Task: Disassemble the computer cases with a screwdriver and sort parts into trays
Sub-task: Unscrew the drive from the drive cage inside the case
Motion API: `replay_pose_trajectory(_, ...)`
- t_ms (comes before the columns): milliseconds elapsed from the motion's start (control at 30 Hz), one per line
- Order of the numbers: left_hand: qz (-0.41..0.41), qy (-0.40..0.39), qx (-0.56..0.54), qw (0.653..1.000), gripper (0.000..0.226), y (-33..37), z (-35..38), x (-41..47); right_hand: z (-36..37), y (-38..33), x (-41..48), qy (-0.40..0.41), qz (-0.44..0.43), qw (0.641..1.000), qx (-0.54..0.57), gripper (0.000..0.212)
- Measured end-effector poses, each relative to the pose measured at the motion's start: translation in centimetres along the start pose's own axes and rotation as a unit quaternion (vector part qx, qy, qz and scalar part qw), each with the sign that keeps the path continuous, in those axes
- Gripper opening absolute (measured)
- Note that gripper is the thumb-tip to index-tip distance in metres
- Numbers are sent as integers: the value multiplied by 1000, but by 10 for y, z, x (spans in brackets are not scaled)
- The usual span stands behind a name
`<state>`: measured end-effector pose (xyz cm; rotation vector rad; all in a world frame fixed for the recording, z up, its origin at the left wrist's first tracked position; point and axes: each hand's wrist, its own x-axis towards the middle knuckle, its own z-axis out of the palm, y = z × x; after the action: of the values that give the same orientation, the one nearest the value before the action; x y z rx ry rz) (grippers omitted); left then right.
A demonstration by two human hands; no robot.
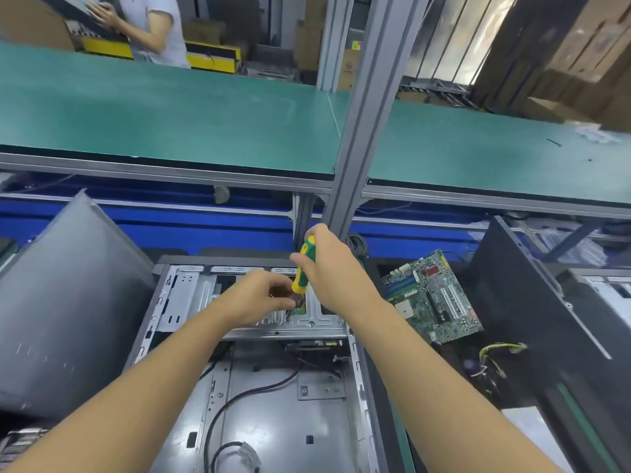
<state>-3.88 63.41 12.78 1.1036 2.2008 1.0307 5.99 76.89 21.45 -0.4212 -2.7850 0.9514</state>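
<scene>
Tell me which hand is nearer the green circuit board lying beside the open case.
Right. The right hand, holding the screwdriver, is just left of the circuit board; the left hand sits farther left, over the case.

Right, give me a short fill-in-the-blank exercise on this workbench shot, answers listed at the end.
1. The right hand grips a screwdriver whose handle is yellow and ____.
2. The left hand reaches into the open computer ____, near the screwdriver tip.
3. The motherboard lies to the ____ of that case.
4. The shelf above the bench has a ____ mat.

Answers: green; case; right; green
</scene>
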Motion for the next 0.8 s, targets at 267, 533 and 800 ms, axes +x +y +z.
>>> replay_pose_trajectory(267,4,0,-22,1000,25,-4,2,2,0,-2,0,-7,0,1000,-6,25)
replay_pose_trajectory(533,6,-23,-66,998,31,-17,-1,-1,-7,-15,5,-61,-31,986,-153,36)
replay_pose_trajectory(800,31,-52,-224,973,22,6,-26,-7,6,-28,10,-52,-83,952,-289,26)
